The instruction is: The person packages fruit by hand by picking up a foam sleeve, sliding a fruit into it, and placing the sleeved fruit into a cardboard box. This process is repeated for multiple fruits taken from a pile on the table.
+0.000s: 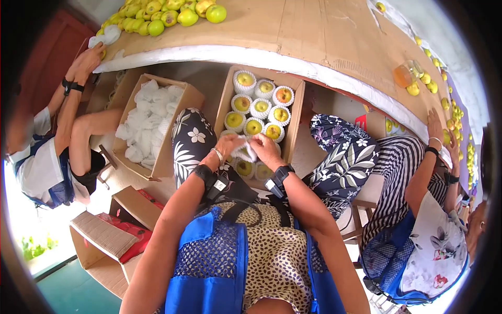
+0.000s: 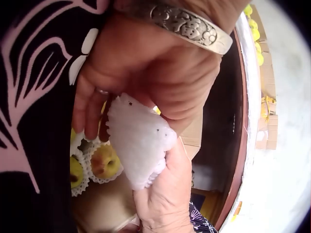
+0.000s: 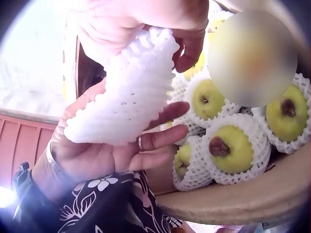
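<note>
Over the apple box, both hands hold a white foam net sleeve (image 3: pixel 129 94), which looks flattened. My left hand (image 1: pixel 226 148), with a silver bracelet at its wrist, has the sleeve between thumb and fingers; the other fingers (image 3: pixel 163 138) spread out loosely below it in the right wrist view. My right hand (image 1: pixel 267 152) pinches the sleeve's other edge. Under the hands, a cardboard box (image 1: pixel 223 112) holds rows of yellow-green apples (image 1: pixel 260 107), each in a white foam net. The nearest apples are partly hidden by the hands.
A carton (image 1: pixel 194 99) of loose white foam nets stands to the left. Bare apples (image 1: pixel 170 18) are piled on the cardboard-covered table (image 1: pixel 314 36) ahead. An open cardboard box (image 1: pixel 99 235) lies lower left. People sit on both sides, and a jar (image 1: pixel 405 76) stands at right.
</note>
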`<state>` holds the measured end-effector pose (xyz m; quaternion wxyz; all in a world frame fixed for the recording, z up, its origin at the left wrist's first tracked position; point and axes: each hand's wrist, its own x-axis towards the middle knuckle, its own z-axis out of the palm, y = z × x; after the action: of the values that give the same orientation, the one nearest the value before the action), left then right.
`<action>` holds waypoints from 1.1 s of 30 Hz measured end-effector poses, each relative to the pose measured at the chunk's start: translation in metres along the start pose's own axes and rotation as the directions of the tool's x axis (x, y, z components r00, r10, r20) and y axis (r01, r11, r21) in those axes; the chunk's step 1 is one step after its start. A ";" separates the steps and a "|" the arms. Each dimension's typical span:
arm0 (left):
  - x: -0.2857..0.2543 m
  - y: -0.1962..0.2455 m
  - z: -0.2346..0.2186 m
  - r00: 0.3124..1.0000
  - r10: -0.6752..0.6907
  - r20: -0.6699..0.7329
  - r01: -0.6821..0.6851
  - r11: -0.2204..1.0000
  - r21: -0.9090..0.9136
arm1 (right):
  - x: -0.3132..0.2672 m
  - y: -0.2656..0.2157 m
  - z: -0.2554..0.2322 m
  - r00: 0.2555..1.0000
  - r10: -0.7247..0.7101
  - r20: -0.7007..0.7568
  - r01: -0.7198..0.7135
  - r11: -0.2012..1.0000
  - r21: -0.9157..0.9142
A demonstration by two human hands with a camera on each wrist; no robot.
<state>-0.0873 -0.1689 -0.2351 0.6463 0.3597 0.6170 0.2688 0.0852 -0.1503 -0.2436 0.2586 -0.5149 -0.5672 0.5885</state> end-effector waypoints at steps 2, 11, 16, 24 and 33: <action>-0.007 0.009 0.003 0.990 0.015 -0.142 -0.038 0.986 -0.162 | -0.002 -0.006 -0.004 0.996 0.057 0.075 -0.059 0.998 0.029; 0.016 -0.022 0.000 0.979 0.152 -0.136 -0.115 0.962 0.246 | 0.007 0.012 -0.004 0.940 0.259 0.221 -0.340 0.694 0.635; 0.014 -0.019 0.001 0.980 0.150 -0.130 -0.085 0.908 0.411 | 0.010 0.022 -0.006 0.928 0.198 0.316 -0.372 0.555 0.744; 0.030 -0.040 -0.003 0.903 0.300 -0.306 -0.123 0.865 0.486 | 0.002 -0.001 -0.019 0.815 0.242 0.527 -0.526 0.691 0.496; 0.004 -0.005 0.007 0.902 0.211 -0.378 -0.201 0.977 0.065 | 0.011 0.018 -0.019 0.934 0.320 0.158 -0.351 0.747 0.564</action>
<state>-0.0804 -0.1698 -0.2421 0.4771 0.3711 0.6929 0.3932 0.1039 -0.1372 -0.2600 0.2796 -0.4886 -0.2636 0.7834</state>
